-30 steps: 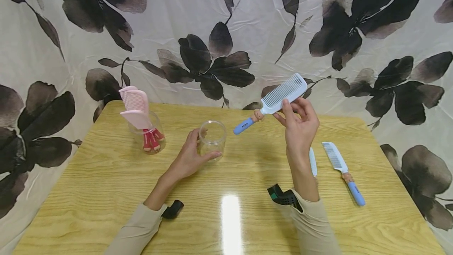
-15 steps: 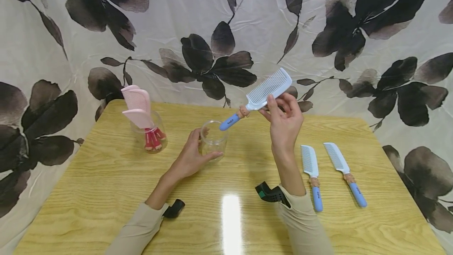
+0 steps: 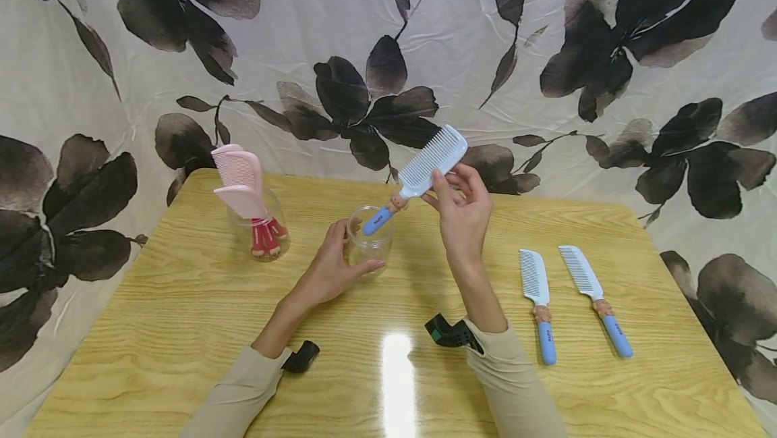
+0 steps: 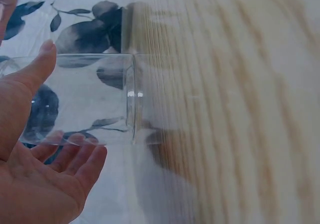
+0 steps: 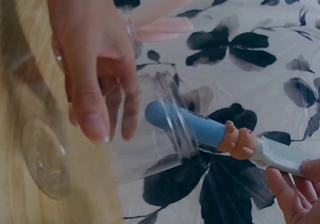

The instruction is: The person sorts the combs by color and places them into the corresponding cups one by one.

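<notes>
My left hand (image 3: 330, 259) grips a clear jar (image 3: 379, 259) standing on the table, thumb on the near side and fingers round the far side. In the left wrist view, the jar (image 4: 95, 99) sits between thumb and fingers. My right hand (image 3: 464, 212) pinches a light blue comb (image 3: 432, 162) by its toothed head. The comb slants down to the left, and its darker blue handle (image 5: 202, 129) reaches through the jar's mouth, with the tip inside in the right wrist view. A small brown figure (image 5: 237, 141) joins handle and head.
Left of my left hand stands another clear jar (image 3: 278, 212) holding several pink combs (image 3: 239, 178) with red handles. Two more blue combs (image 3: 534, 276) (image 3: 581, 272) lie on the wooden table (image 3: 152, 330) to the right. Floral cloth (image 3: 473, 40) hangs behind the table.
My right hand has moved left with the blue comb, whose handle has gone from beside the jar into its mouth. The left hand keeps its grip on the jar.
</notes>
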Demonstrator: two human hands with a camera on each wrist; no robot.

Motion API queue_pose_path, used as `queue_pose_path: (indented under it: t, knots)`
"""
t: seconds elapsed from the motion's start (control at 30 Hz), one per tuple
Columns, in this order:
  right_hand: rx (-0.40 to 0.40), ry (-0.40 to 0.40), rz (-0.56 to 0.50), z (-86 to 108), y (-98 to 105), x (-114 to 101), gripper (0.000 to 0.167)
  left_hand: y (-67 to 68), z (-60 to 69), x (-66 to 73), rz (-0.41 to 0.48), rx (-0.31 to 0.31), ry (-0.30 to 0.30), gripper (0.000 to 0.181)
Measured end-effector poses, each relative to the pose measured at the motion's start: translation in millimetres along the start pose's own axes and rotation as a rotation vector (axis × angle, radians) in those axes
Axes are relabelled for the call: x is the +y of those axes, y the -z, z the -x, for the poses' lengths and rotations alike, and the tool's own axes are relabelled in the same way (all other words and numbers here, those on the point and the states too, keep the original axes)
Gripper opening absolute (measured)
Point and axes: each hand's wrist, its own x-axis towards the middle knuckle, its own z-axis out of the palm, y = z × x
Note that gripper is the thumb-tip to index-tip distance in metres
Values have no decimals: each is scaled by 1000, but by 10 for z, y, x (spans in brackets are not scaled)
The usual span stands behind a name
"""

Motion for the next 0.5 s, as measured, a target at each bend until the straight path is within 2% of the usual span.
queue_pose_path:
  t: [0.5]
  knots:
    - [-76, -20, 34, 84, -98, 152, 24, 4, 2, 8, -6, 1, 1, 92]
